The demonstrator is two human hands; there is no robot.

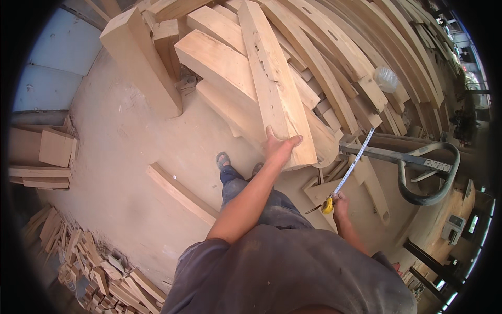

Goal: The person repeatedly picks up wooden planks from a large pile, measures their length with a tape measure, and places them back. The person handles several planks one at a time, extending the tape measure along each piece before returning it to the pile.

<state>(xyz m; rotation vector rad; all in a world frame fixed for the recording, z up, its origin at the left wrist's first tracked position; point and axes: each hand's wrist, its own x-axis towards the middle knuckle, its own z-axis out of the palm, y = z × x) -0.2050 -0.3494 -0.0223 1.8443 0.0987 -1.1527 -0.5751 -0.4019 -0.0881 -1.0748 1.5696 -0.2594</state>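
A long wooden beam (274, 86) with cracks along one edge lies aslant over other timbers, its near end toward me. My left hand (281, 146) is closed over that near end, thumb and fingers spread across the beam's width. Lower to the right, my right hand (340, 205) grips a yellow tape measure (328, 205). Its pale blade (354, 163) is drawn out, slanting up and away to the right, and its tip shows near the end of a stacked timber (369, 93). A short dark strap hangs from the tape's case.
A pallet jack handle (402, 180) juts in at the right. Curved timbers (334, 39) are stacked beyond, with a clear plastic container (386, 79) on them. A thick post (141, 65) stands at the far left. One board (180, 191) lies left of my feet; offcuts (99, 272) heap at lower left.
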